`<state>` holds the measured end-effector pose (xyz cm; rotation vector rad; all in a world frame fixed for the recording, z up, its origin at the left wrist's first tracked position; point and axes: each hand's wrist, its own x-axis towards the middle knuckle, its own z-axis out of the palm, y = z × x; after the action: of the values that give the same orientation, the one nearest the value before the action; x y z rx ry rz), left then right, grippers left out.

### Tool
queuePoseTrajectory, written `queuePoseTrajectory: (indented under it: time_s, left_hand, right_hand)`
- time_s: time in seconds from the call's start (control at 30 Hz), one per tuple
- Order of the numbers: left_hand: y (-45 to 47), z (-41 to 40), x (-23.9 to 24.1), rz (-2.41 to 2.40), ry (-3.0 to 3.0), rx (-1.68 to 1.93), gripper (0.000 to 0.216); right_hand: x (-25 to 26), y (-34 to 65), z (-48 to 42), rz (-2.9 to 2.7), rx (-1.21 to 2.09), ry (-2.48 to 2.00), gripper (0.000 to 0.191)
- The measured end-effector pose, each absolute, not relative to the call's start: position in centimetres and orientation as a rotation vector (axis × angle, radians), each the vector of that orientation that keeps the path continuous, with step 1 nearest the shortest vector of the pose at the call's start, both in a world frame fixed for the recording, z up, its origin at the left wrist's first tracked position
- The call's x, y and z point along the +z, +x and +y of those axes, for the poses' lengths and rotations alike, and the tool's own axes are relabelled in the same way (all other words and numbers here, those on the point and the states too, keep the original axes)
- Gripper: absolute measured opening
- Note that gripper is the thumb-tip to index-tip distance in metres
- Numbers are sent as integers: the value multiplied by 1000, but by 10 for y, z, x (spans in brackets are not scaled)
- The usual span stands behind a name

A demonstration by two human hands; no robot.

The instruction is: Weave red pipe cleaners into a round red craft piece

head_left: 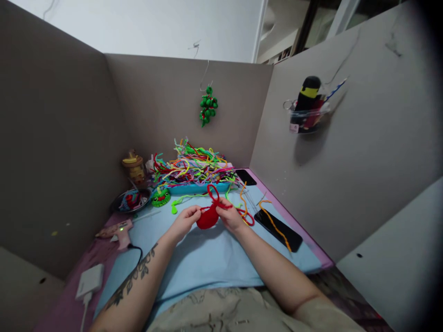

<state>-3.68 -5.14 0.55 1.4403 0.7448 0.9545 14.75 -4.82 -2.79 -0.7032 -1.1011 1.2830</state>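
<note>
Between my two hands, above the blue cloth (207, 258), is a small red knitted or crocheted piece (207, 218). My left hand (187, 220) pinches its left edge. On its right side, my right hand (230, 216) has its fingers closed on the piece and on red yarn (213, 190), which loops up above the fingers. More red yarn trails out to the right of that hand. Whether a hook is in the right fingers cannot be made out. A green crocheted piece with a face (161, 197) lies beyond my left hand.
A blue tray (187, 189) heaped with colourful yarn ends (197, 166) stands at the back. At left are a dark bowl (116, 204), a pink glue gun (121, 234) and a white power bank (90, 281). A black phone (277, 228) with orange yarn lies right. Grey panels (187, 101) enclose the table.
</note>
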Motion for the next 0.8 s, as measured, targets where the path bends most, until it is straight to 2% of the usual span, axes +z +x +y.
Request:
queuePoseTrajectory:
  time_s: [0.27, 0.43, 0.7, 0.8]
  left_hand:
    - [-37, -49, 2, 726, 1310, 996, 35]
    - [-38, -48, 4, 699, 1153, 1013, 37]
    - [-34, -47, -5, 834, 1573, 1088, 47]
    - [-35, -47, -8, 844, 1751, 1138, 41]
  right_hand:
    - [-27, 148, -50, -1131, 1287, -675, 30]
    - [-25, 144, -54, -1203, 1333, -586, 42]
    - [-30, 140, -58, -1357, 1348, -650, 46]
    - [-29, 139, -59, -1366, 1353, -654, 42]
